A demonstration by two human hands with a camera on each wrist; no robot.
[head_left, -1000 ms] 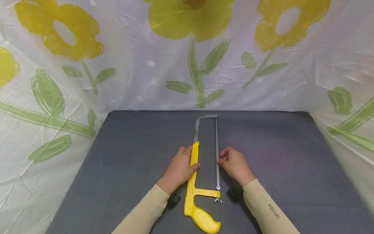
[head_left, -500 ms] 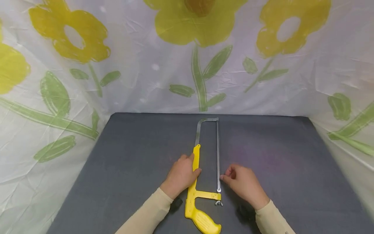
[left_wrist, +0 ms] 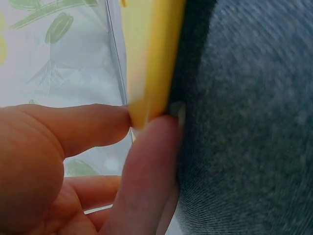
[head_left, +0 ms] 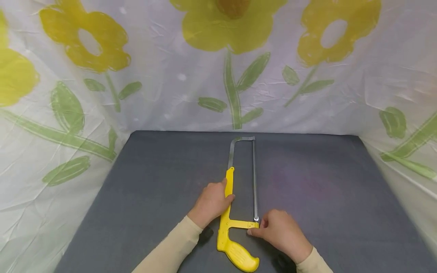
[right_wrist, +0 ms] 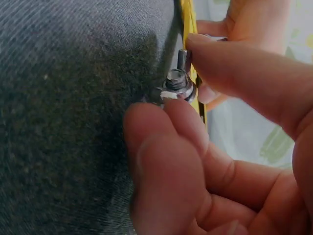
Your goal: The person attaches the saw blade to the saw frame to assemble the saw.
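Note:
A hacksaw (head_left: 224,227) with a yellow frame and handle lies on the dark table, its blade (head_left: 254,178) toward the right. My left hand (head_left: 210,203) grips the yellow frame bar above the handle; the left wrist view shows thumb and finger on either side of the bar (left_wrist: 156,63). At the near end of the blade, my right hand (head_left: 284,233) has thumb and fingers on the wing nut (right_wrist: 176,83), one wing between them and the threaded bolt end showing. In the head view that hand hides the wing nut.
A dark grey cloth covers the table (head_left: 324,182). Behind and beside it hangs a pale curtain (head_left: 153,76) with yellow flowers and green leaves. The saw's far end reaches close to the table's back edge.
My right hand has moved from beside the blade's middle down toward me to the wing nut at its near end. The left hand keeps its hold on the frame.

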